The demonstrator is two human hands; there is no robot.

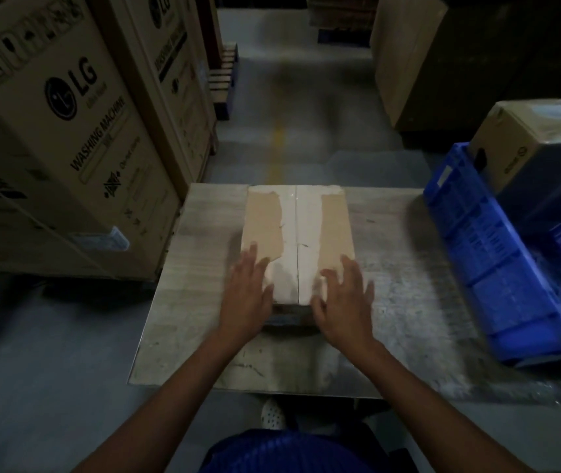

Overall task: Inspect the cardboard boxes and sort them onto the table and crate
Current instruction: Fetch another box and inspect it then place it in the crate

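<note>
My left grip (246, 290) and right grip (344, 300) lie spread flat, holding nothing, on the flat brown cardboard box (297, 230), probably steadying it for inspection

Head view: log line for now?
left hand open, on box | right hand open, on box | box flat on table | crate holds second box

Bare tabletop (395, 288) right of the right hand (343, 312) fingers (349, 268), up to the blue crate (476, 254) wall. Left of the left hand (245, 298) fingers (251, 259): narrow tabletop strip, then tall cartons (67, 148). Ahead, flat box (297, 227) top.
</note>
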